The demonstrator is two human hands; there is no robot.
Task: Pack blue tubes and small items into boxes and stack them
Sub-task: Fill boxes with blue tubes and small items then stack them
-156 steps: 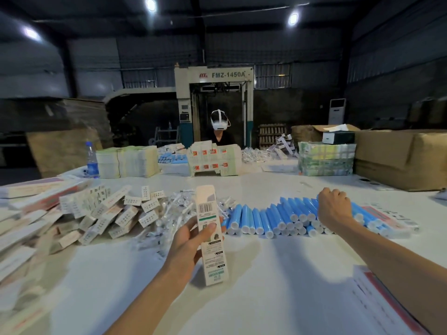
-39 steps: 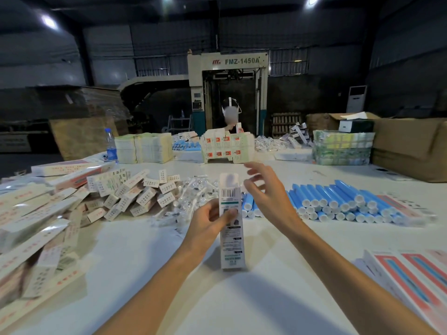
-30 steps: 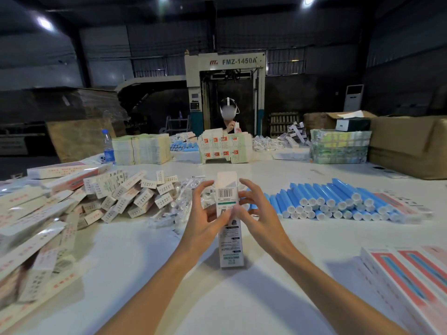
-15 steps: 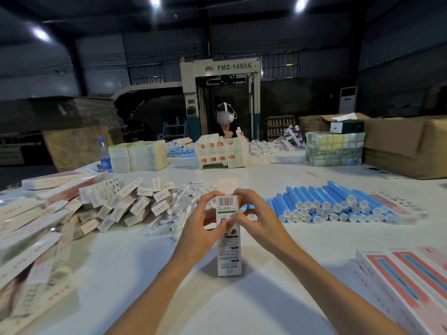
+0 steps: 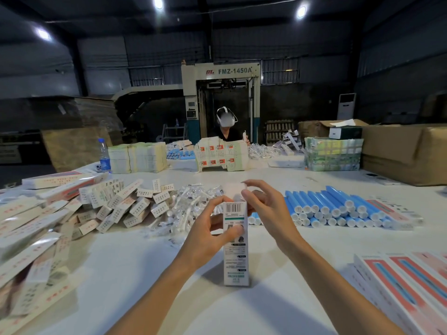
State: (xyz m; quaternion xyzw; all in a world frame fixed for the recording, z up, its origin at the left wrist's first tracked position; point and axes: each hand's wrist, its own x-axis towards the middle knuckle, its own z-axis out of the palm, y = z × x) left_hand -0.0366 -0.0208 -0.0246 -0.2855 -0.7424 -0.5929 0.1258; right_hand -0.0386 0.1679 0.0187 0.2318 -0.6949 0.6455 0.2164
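Box [image 5: 235, 262] stands upright on table [image 5: 302, 293], left hand [image 5: 205, 238] gripping it, right hand [image 5: 268, 209] pinching its top flap

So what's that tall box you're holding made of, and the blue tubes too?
The upright box in the left hand looks like thin card, matt white with printing and a barcode; its top flap is bent up. The blue tubes look like plastic, smooth and slightly shiny, with white end caps, though coated metal can't be ruled out.
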